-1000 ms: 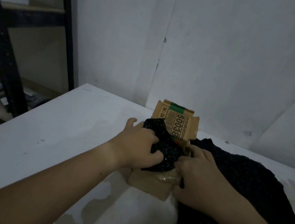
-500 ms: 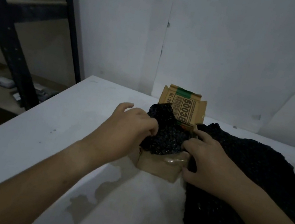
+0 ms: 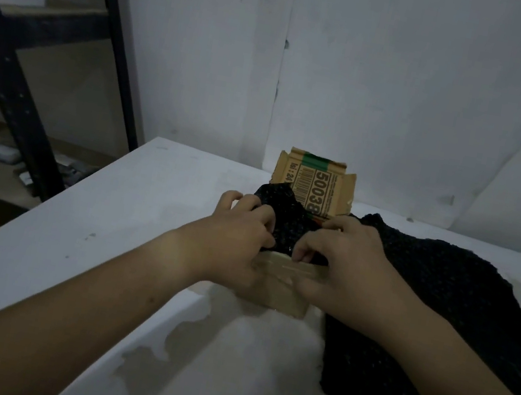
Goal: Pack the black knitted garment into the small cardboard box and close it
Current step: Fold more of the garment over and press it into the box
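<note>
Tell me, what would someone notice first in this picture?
Two bare hands, the left hand and right hand, meet in the middle, stuffing a black knitted garment into a small cardboard box. Most of the garment sprawls to the right on the white table. The box's printed flap stands open behind.

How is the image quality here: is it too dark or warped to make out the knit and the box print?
Head view: dim, flat light with no glare; the black garment reads as a dark mass with faint knit texture; the box flap's "50038" stays legible; wide-angle bending curves the shelf frame at left; both hands look slightly soft.
</note>
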